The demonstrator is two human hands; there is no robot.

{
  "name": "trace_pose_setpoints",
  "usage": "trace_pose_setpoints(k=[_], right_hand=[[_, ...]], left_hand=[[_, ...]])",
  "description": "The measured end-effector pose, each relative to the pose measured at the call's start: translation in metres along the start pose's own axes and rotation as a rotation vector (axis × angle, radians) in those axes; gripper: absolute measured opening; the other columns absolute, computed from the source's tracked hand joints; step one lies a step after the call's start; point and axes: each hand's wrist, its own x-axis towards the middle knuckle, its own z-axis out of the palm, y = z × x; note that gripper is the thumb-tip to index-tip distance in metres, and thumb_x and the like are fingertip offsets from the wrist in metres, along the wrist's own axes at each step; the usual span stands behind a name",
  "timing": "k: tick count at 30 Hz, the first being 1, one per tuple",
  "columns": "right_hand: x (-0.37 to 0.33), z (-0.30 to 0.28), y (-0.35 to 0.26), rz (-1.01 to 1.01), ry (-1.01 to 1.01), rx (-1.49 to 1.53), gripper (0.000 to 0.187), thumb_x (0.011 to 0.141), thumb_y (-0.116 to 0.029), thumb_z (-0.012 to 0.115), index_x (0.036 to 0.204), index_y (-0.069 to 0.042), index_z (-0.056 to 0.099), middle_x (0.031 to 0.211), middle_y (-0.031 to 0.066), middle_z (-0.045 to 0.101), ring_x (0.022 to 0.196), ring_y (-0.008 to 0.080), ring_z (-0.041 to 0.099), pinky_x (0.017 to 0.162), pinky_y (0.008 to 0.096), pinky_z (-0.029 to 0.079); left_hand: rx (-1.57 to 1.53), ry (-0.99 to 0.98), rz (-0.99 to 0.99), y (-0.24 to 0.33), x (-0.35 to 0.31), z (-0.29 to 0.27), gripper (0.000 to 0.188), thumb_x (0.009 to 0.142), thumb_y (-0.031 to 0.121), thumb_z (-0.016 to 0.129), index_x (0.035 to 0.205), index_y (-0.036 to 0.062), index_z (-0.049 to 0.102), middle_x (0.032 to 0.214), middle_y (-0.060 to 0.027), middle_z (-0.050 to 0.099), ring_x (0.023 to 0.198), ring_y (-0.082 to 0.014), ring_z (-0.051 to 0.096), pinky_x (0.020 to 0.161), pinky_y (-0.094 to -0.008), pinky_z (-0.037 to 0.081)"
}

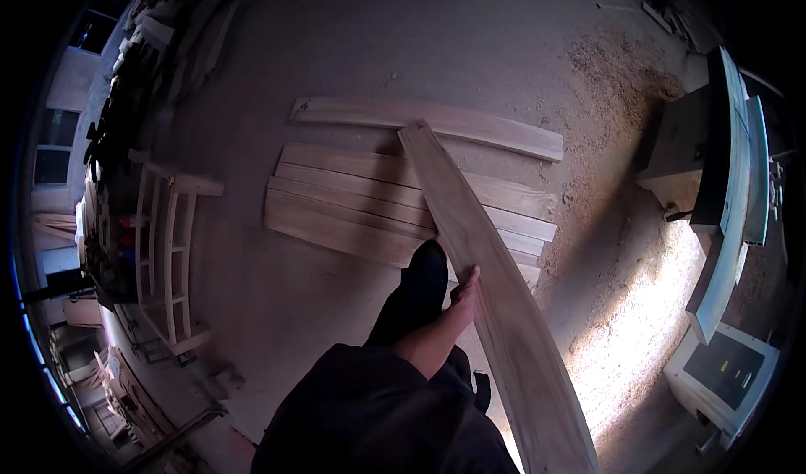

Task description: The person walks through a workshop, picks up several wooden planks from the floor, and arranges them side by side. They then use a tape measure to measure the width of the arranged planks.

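Note:
My left hand (465, 294) is closed on the left edge of a long wooden plank (495, 264), its thumb at the edge and the other fingers mostly hidden. The plank slants from the lower right up over several boards (353, 197) lying side by side on the floor. Its far end reaches near a separate board (420, 115) beyond them; whether it touches that board I cannot tell. My right hand does not show.
My dark shoe (428, 264) is beside the boards. At the left stands a slatted wooden frame (168, 256). A machine with a long pale table (729, 197) stands at the right, near sawdust (617, 79) on the floor and a grey box-shaped unit (722, 382).

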Motion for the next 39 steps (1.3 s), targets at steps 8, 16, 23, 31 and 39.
trace_pose_setpoints(k=[8,16,23,31,39], right_hand=[[0.061,0.137,-0.157,-0.180,-0.128,-0.237,0.057,0.092,-0.057,0.047,0.100,-0.002,0.059,0.102,0.0143,0.054,0.092,0.0275,0.054,0.070,0.0470,0.051],[0.147,0.323,-0.247,-0.213,-0.295,-0.280,0.057,0.091,-0.059,0.048,0.105,-0.004,0.057,0.108,0.0136,0.051,0.100,0.0302,0.050,0.083,0.0561,0.045],[0.201,0.472,-0.213,-0.203,-0.401,-0.230,0.051,0.094,-0.055,0.043,0.101,-0.007,0.058,0.099,0.0090,0.054,0.091,0.0242,0.051,0.083,0.0452,0.045],[0.369,0.605,-0.127,-0.242,-0.408,-0.260,0.047,0.099,-0.046,0.036,0.079,-0.007,0.053,0.080,0.0050,0.050,0.076,0.0203,0.048,0.072,0.0353,0.043],[0.625,0.770,-0.020,-0.122,-0.491,-0.258,0.029,0.093,-0.039,0.055,0.093,-0.011,0.063,0.082,0.0032,0.056,0.075,0.0174,0.054,0.072,0.0322,0.046]], left_hand=[[-0.426,-0.131,0.099,0.146,0.079,-0.007,0.092,0.072,0.063,0.073,0.138,0.0052,0.045,0.136,-0.0109,0.052,0.122,-0.0279,0.051,0.102,-0.0425,0.041],[-0.604,-0.105,0.142,0.293,0.167,-0.003,0.080,0.083,0.059,0.063,0.138,0.0049,0.044,0.138,-0.0118,0.051,0.122,-0.0287,0.051,0.103,-0.0466,0.042],[-0.675,-0.049,0.218,0.379,0.226,0.003,0.092,0.073,0.060,0.073,0.137,0.0004,0.043,0.138,-0.0170,0.048,0.126,-0.0352,0.045,0.100,-0.0560,0.039],[-0.501,-0.028,0.238,0.329,0.249,0.075,0.077,0.089,0.027,0.067,0.147,0.0073,0.021,0.134,-0.0150,0.047,0.123,-0.0286,0.047,0.102,-0.0472,0.038],[-0.061,-0.018,0.509,0.218,0.193,0.130,0.076,0.094,0.022,0.057,0.148,-0.0047,0.011,0.128,-0.0251,0.052,0.114,-0.0344,0.057,0.100,-0.0427,0.043]])
